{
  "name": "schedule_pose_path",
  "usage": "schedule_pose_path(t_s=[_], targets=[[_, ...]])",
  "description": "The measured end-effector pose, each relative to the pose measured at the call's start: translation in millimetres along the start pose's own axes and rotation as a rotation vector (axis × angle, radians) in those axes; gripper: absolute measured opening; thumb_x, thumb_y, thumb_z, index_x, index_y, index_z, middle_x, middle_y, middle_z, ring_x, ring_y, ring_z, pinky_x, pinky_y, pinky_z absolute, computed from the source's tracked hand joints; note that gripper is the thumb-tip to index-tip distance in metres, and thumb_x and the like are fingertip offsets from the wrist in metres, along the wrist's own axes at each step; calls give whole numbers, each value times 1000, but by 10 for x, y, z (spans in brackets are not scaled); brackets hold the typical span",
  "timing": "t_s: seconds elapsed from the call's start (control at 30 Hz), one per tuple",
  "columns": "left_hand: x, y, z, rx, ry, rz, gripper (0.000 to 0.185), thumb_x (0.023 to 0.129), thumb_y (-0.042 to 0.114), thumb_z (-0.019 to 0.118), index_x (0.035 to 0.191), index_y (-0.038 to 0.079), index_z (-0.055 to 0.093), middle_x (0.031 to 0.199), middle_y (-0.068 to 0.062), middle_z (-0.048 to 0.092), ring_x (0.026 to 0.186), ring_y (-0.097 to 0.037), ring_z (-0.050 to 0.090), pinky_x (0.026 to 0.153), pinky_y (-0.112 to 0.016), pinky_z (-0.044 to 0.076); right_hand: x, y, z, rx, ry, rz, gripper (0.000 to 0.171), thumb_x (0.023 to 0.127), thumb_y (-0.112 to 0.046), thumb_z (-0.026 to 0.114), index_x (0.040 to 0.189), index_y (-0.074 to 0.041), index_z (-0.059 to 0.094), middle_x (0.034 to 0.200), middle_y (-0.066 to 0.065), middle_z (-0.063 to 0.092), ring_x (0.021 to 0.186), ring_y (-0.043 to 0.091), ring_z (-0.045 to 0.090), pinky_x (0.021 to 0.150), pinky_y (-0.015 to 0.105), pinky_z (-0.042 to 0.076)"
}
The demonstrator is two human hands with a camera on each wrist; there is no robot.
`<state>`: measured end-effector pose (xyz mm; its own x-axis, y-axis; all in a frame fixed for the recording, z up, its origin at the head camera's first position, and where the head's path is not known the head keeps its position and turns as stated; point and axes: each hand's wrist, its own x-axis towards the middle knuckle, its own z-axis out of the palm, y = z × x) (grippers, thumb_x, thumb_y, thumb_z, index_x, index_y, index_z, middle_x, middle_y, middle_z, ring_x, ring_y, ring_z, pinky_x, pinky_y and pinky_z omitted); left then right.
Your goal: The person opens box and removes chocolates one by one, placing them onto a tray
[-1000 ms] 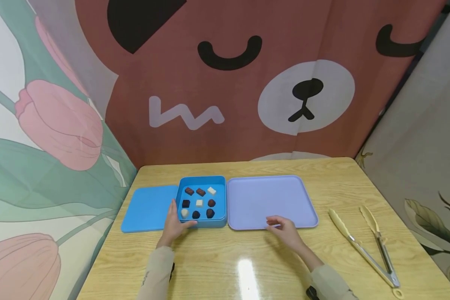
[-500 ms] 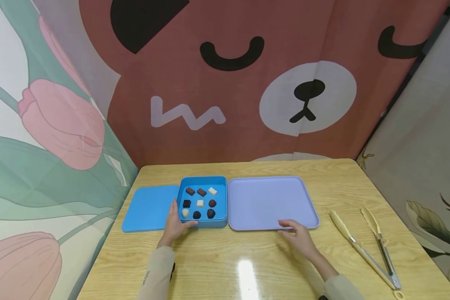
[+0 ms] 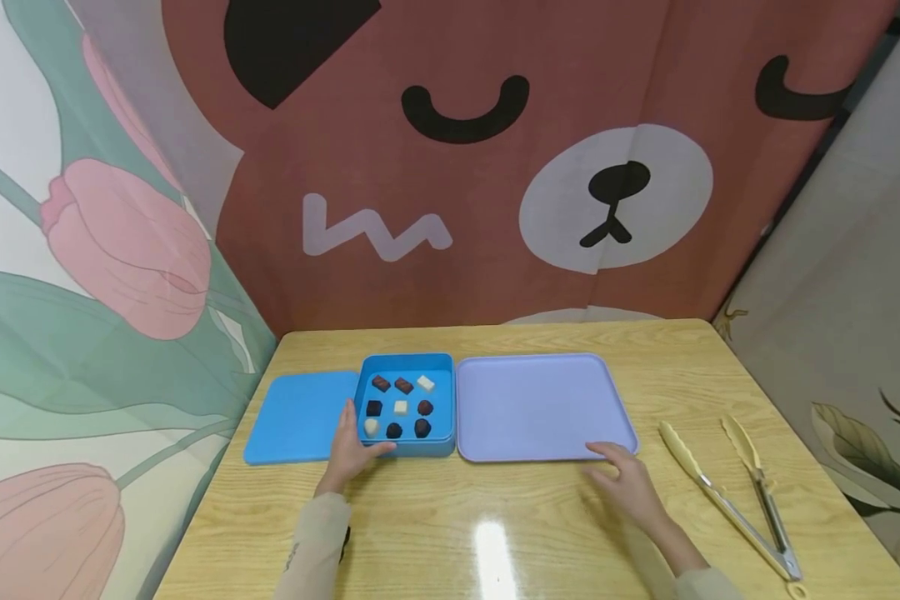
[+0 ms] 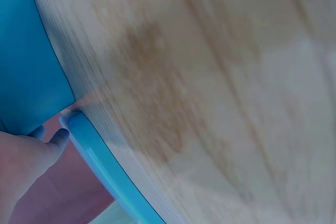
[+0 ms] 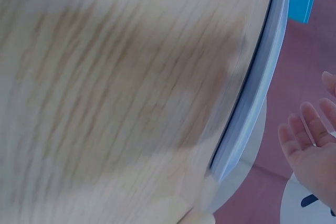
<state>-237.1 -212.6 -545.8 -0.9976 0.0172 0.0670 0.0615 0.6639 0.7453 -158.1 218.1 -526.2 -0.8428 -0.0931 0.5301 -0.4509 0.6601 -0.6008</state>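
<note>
An uncovered square blue box (image 3: 423, 447) sat toward the left of a wood-grain counter (image 3: 420, 533), nine small chocolate-like pieces (image 3: 401, 407) ranged inside it in three rows of three: two brown bars and a white one along the far row, a dark square, a white square and a round brown piece in the middle, a pale piece and two dark ones along the near row. A left hand (image 3: 347, 454) rested at the box's near-left corner, its grip spread, fingers laid along the left side and thumb reaching across the front wall. A flat blue lid (image 3: 296, 417) lay just beside the box on the left, while a lilac tray (image 3: 536, 408) lay just beside it on the right. Over the tray's near edge, close to its right corner, a right hand (image 3: 630, 487) hung with its grip spread; whether it touched the rim could not be told. Farther right, splayed tongs (image 3: 735, 515) with cream heads lay on the counter, behind which hung a bear-print curtain (image 3: 270, 275), flanked by a tulip-print curtain (image 3: 127, 250) on the left
</note>
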Motion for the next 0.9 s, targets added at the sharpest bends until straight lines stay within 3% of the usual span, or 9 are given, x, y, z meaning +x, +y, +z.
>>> schedule_pose_path(t_s=[0.07,0.1,0.2,0.3,0.4,0.57,0.7,0.8,0.9], targets=[[-6,7,1,2,-5,-4,117,66,39,78,141,-4,-2,145,-24,1,131,-40,3,102,-53,16,-27,38,-47,-20,-5,6,36,63,7,74,97,8,64,97,17,63,89,35,56,81,12,41],[-9,12,-1,-2,-6,-5,117,67,39,77,141,-4,-2,145,-24,1,131,-40,3,102,-54,16,-44,56,-74,-31,-11,12,37,63,7,74,98,8,63,98,18,62,90,36,55,84,13,41],[-13,19,-4,-10,-9,-13,116,67,38,77,142,-3,-2,146,-23,0,131,-39,3,102,-53,16,-92,92,-158,-28,-28,50,36,67,5,73,101,8,61,101,21,60,96,39,51,90,31,41],[-14,19,-5,-16,-4,-9,116,67,38,77,141,-4,-2,146,-23,1,131,-40,3,102,-54,16,-143,131,-243,-29,-44,80,36,70,3,71,104,9,59,104,25,57,100,42,48,81,60,37],[-16,15,-4,-19,5,-6,116,67,37,78,141,-5,0,145,-24,1,131,-40,4,101,-54,17,-190,170,-319,-51,-43,93,38,71,4,70,106,9,58,105,26,56,100,41,47,81,59,37],[-11,3,2,-14,8,-4,116,66,38,78,141,-5,1,145,-24,2,131,-41,5,101,-55,17,-252,235,-431,-112,17,76,38,66,6,72,102,9,60,102,24,58,95,37,50,87,29,40],[4,-1,1,3,7,5,117,66,40,78,141,-5,0,145,-25,3,130,-42,7,101,-55,18,-299,305,-517,-115,35,82,39,64,7,72,100,11,59,100,27,57,95,40,46,88,48,37],[6,6,-2,8,5,4,118,65,41,78,141,-5,0,145,-26,4,130,-42,8,100,-55,19,-347,371,-589,-142,25,110,39,64,6,72,101,12,58,101,30,53,96,43,41,76,65,33],[-6,15,-10,-2,1,0,118,65,41,78,141,-4,0,145,-25,3,130,-42,7,101,-55,18,-383,451,-661,-187,40,117,40,63,7,72,100,13,58,101,31,51,97,44,40,73,63,35]])
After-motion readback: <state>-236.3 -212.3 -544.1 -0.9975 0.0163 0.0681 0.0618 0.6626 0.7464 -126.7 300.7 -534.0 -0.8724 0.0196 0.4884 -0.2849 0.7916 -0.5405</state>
